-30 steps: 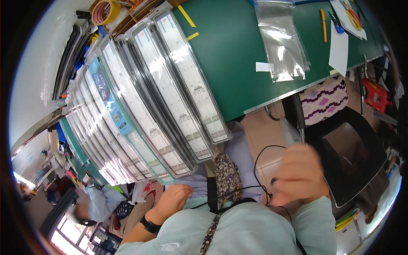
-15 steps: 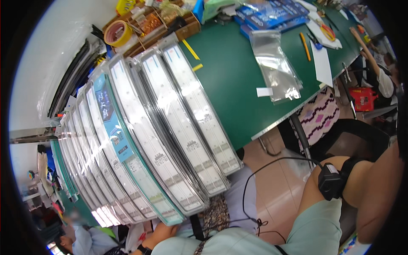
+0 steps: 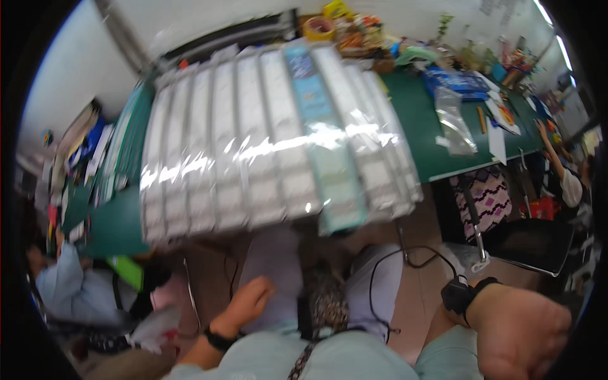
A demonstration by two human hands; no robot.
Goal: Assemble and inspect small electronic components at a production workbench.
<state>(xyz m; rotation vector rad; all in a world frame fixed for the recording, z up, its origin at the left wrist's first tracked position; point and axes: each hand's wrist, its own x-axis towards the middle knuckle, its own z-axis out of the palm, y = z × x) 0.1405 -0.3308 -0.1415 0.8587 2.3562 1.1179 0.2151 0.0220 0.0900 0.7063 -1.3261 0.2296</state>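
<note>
My left hand [image 3: 251, 296], with a black band on its wrist, is over my lap near my left thigh. Its fingers curl in loosely and I see nothing in them. My right hand [image 3: 522, 326] is raised close at the lower right, bent at a wrist that wears a black device [image 3: 457, 295]. Its fingers are turned away and blurred. Ahead of both hands, touched by neither, a row of long white packs [image 3: 259, 136] in clear plastic lies on the green table [image 3: 421, 149]. One pack [image 3: 316, 120] among them is teal and blue.
A clear plastic bag [image 3: 453, 120], an orange pen [image 3: 482, 119] and blue packages [image 3: 456, 82] lie on the right. Yellow tape [image 3: 318, 28] sits at the back. Another person [image 3: 60, 275] is at the left. A black chair [image 3: 529, 244] stands at the right; a black cable [image 3: 372, 278] hangs by my legs.
The view has swung left and levelled, so the row of packs now lies straight ahead. Both my hands have come into sight. The plastic bag and pen look unmoved on the table.
</note>
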